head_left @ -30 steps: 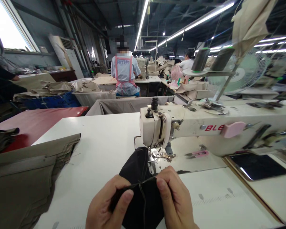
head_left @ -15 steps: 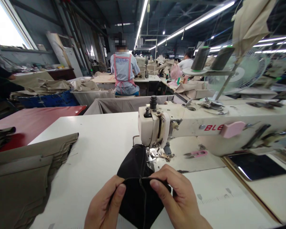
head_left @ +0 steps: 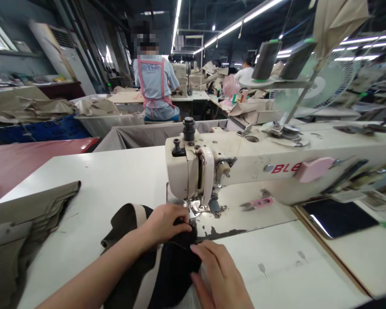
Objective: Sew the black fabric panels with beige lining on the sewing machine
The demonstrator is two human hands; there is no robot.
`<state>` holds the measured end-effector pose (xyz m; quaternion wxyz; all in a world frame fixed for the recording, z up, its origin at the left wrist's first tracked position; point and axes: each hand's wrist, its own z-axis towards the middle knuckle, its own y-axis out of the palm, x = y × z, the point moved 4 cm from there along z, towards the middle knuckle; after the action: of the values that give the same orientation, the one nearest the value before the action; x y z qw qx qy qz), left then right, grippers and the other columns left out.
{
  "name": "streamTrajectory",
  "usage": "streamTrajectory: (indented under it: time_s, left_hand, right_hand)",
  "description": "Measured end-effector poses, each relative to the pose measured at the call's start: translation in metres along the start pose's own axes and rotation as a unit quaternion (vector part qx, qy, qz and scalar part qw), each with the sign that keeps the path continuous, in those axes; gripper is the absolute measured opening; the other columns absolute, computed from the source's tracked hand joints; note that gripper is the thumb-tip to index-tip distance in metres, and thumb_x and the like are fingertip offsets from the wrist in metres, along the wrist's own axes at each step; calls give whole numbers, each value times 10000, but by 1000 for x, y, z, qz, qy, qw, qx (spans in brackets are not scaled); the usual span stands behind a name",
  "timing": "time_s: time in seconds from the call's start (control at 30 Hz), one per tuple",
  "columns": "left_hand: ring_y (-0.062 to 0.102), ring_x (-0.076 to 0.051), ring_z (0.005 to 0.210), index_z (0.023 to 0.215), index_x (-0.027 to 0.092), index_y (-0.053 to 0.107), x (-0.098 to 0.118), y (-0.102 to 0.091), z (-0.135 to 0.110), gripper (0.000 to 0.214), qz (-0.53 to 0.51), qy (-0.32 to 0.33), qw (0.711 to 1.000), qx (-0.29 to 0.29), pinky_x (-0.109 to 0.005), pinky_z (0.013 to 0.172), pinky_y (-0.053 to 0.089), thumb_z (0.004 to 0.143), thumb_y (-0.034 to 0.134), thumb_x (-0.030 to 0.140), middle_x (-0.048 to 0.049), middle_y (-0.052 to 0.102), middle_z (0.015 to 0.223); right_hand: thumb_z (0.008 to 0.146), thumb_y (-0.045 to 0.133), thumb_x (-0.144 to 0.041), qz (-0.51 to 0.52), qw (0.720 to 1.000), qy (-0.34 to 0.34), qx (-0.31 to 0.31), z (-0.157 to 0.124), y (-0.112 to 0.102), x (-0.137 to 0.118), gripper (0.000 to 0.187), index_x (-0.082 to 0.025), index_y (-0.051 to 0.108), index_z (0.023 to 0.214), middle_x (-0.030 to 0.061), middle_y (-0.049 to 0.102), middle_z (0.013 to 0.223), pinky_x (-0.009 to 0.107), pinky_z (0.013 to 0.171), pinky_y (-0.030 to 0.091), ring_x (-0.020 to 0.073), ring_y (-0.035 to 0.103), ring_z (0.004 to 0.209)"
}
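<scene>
A piece of black fabric (head_left: 175, 268) with pale strips lies on the white table, bunched in front of the sewing machine (head_left: 244, 159). My left hand (head_left: 167, 223) reaches across it and grips its far edge, fingers curled close beside the presser foot (head_left: 198, 207). Nearer to me, my right hand (head_left: 223, 272) holds the fabric's right edge between thumb and fingers. Part of the fabric is hidden under my left forearm. Whether its edge lies under the presser foot I cannot tell.
Stacked olive fabric pieces (head_left: 25, 231) lie at the left. Pink-handled thread snips (head_left: 259, 203) rest on the machine bed, and a phone (head_left: 339, 216) lies to the right. Beyond a cloth-lined bin (head_left: 131, 136) a person (head_left: 154, 86) sits facing away.
The fabric has been turned over and now shows pale strips. My left hand has moved forward to the presser foot; my right hand has shifted slightly down. The view has swung right.
</scene>
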<state>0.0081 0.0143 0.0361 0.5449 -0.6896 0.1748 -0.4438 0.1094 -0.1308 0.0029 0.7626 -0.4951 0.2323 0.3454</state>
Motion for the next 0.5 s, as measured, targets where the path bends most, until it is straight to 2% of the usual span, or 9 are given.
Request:
streamTrajectory:
  time_s: [0.07,0.1,0.17,0.37,0.5]
  left_hand:
    - [594,-133,609,679,178,615,-7,13,7,132,0,-26,999,22,-205,562,403,774,613,270,6,656,665]
    - [598,-140,625,687,174,611,-9,15,7,106,-1,-38,999,34,-213,580,410,757,614,254,0,656,678]
    - [607,-144,650,698,175,606,-11,13,4,37,-4,-57,997,48,-217,610,420,723,604,204,-1,659,694]
    - [643,-168,691,710,191,639,-15,4,5,71,-8,-122,990,63,-235,615,439,714,574,217,-4,689,715]
    - [657,-218,758,745,185,673,-23,4,19,149,-1,-131,989,64,-289,670,473,736,543,257,-41,702,763]
  right_hand:
    - [840,517,-106,-80,987,-132,-44,11,-11,7,286,-179,601,1103,117,668,1066,409,855,539,273,621,991]
    - [841,502,-87,-92,978,-174,-71,16,-13,10,280,-160,615,1087,115,679,1042,395,854,544,262,622,985]
    - [844,493,-82,-91,966,-215,-111,24,-13,13,269,-133,630,1069,112,695,987,364,853,548,239,623,966]
    - [822,487,-69,-60,954,-226,-188,35,-15,11,284,-106,648,1053,119,697,984,344,931,510,223,602,1014]
    - [784,505,-84,-61,953,-195,-223,43,-22,12,386,-70,615,1154,146,657,1126,357,993,466,245,558,1100]
